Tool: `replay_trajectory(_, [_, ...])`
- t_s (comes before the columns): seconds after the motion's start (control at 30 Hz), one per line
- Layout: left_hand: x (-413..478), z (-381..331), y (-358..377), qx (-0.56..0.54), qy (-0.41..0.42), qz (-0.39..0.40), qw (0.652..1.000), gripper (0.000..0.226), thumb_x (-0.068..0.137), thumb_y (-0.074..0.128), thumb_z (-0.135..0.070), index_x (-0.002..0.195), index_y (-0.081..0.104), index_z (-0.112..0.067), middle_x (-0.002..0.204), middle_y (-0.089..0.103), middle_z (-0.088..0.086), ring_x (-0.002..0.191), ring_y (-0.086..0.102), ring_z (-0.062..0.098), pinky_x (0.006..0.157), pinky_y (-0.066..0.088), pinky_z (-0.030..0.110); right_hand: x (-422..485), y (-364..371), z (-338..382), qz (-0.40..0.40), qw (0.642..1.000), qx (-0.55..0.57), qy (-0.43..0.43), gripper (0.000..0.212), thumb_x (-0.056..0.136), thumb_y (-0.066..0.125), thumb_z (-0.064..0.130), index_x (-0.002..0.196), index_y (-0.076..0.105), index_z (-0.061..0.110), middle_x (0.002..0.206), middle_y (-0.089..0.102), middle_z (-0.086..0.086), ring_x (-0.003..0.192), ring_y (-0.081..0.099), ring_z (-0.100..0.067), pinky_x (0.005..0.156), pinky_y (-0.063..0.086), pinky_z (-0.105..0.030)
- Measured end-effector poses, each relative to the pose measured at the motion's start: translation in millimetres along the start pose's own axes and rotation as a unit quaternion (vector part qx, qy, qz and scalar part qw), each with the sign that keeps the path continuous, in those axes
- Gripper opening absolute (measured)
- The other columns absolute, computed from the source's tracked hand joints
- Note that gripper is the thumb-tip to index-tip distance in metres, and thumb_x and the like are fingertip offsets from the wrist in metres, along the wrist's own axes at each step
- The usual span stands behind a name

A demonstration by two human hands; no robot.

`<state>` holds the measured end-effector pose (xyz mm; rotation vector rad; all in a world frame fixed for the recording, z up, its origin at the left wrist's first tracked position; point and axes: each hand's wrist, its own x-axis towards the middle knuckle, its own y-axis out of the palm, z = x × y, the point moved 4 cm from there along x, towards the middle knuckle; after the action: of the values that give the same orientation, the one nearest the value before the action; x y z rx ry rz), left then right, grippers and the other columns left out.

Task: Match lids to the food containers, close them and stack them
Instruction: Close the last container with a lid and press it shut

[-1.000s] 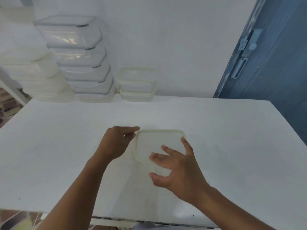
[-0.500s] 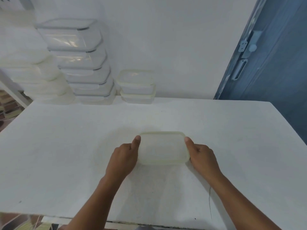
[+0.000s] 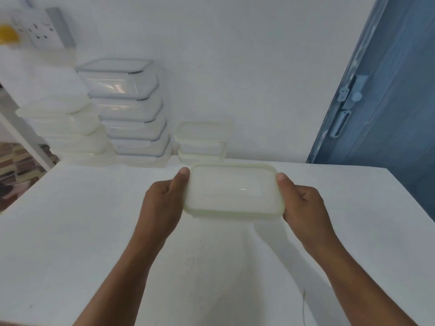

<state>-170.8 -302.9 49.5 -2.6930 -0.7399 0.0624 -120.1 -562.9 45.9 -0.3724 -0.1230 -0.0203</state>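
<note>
A small clear container with a pale green-rimmed lid [image 3: 233, 191] on it hangs above the white table [image 3: 70, 231], held between both hands. My left hand [image 3: 164, 203] grips its left end with the thumb up along the side. My right hand [image 3: 303, 205] grips the right end the same way. Behind it, by the wall, stands a short stack of two similar lidded containers [image 3: 201, 143]. To the left rise a taller stack of grey-rimmed containers [image 3: 131, 114] and a stack of white-lidded ones [image 3: 66, 128].
The white wall runs close behind the stacks. A blue door [image 3: 386, 102] stands at the right past the table's edge. A wall socket plate [image 3: 40, 31] is at the upper left. Tiled floor [image 3: 18, 165] shows beyond the table's left edge.
Both hands closed on the container's ends and lifted it off the table, carrying it away from me toward the short stack. The view has tilted up.
</note>
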Motion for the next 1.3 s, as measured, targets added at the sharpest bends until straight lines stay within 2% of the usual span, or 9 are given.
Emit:
replay_trajectory(0.23, [0,-28,-12,-0.033,0.013,-0.005,0.999,0.066,0.103,0.050,-0.051,0.047,0.024,-0.026,0.049,0.026,-0.011,0.048,0.023,0.012,0.054,0.016,0.032,4,-5,24,-0.003,0.996,0.083,-0.033,0.064,0.099,0.051,0.053,0.062,0.021,0.010,0.061,0.021,-0.005,0.059,0.021,-0.021,0.061,0.019,-0.040])
replay_trajectory(0.43, [3,-23,-15,-0.033,0.023,-0.004,0.999,0.055,0.103,0.048,-0.052,0.062,0.026,-0.023,0.053,0.026,-0.007,0.051,0.024,0.013,0.055,0.016,0.032,7,5,25,0.005,0.996,0.089,-0.019,0.062,0.102,0.050,0.046,0.061,0.020,0.010,0.059,0.020,-0.003,0.057,0.020,-0.020,0.060,0.017,-0.035])
replay_trajectory(0.53, [13,-20,-15,-0.020,0.022,0.002,1.000,0.054,0.104,0.046,-0.050,0.061,0.032,-0.020,0.051,0.031,-0.011,0.049,0.027,0.011,0.056,0.020,0.032,14,12,24,0.009,0.997,0.077,-0.007,0.060,0.102,0.049,0.047,0.062,0.020,0.012,0.057,0.021,0.000,0.055,0.021,-0.018,0.059,0.017,-0.034])
replay_trajectory(0.63, [33,-20,-16,-0.004,0.023,-0.003,1.000,0.059,0.104,0.047,-0.044,0.049,0.036,-0.024,0.049,0.037,-0.012,0.050,0.032,0.010,0.058,0.025,0.034,29,23,24,0.016,0.998,0.063,-0.005,0.060,0.102,0.048,0.048,0.065,0.020,0.010,0.060,0.021,-0.004,0.058,0.021,-0.019,0.061,0.017,-0.034])
replay_trajectory(0.73, [63,-25,-18,0.005,0.035,-0.017,0.999,0.044,0.089,0.045,-0.046,0.050,0.049,-0.027,0.051,0.046,-0.012,0.062,0.043,0.019,0.064,0.038,0.039,61,39,25,0.014,1.000,0.024,-0.015,0.059,0.101,0.047,0.052,0.065,0.024,0.011,0.061,0.025,-0.005,0.058,0.025,-0.018,0.061,0.021,-0.034])
replay_trajectory(0.83, [97,-37,-17,0.039,0.053,-0.018,0.998,0.039,0.086,0.041,-0.044,0.054,0.055,-0.026,0.060,0.053,-0.006,0.069,0.048,0.025,0.069,0.041,0.041,107,55,33,0.001,0.999,-0.017,-0.036,0.056,0.100,0.045,0.052,0.059,0.025,0.020,0.058,0.029,-0.005,0.057,0.029,-0.020,0.060,0.027,-0.034])
replay_trajectory(0.97, [144,-56,-15,0.093,0.090,-0.043,0.991,0.036,0.097,0.039,-0.032,0.068,0.053,-0.017,0.074,0.060,0.003,0.077,0.053,0.028,0.070,0.038,0.039,164,72,56,-0.003,0.997,-0.069,-0.045,0.059,0.102,0.041,0.048,0.052,0.033,0.017,0.055,0.039,-0.002,0.054,0.037,-0.023,0.058,0.031,-0.033])
replay_trajectory(1.17, [203,-64,-5,0.190,0.086,-0.065,0.976,0.034,0.103,0.033,-0.021,0.099,0.060,0.000,0.100,0.060,0.015,0.096,0.055,0.033,0.081,0.038,0.037,227,99,73,0.004,0.987,-0.151,-0.046,0.059,0.102,0.033,0.049,0.059,0.046,0.012,0.069,0.056,-0.007,0.072,0.054,-0.030,0.065,0.038,-0.033])
replay_trajectory(1.3, [226,-54,-1,0.213,0.072,-0.057,0.973,0.031,0.100,0.036,-0.016,0.099,0.060,0.003,0.099,0.058,0.017,0.097,0.056,0.035,0.080,0.039,0.036,252,111,68,0.011,0.979,-0.197,-0.053,0.058,0.102,0.030,0.053,0.063,0.046,0.013,0.081,0.059,-0.011,0.079,0.057,-0.032,0.068,0.039,-0.033])
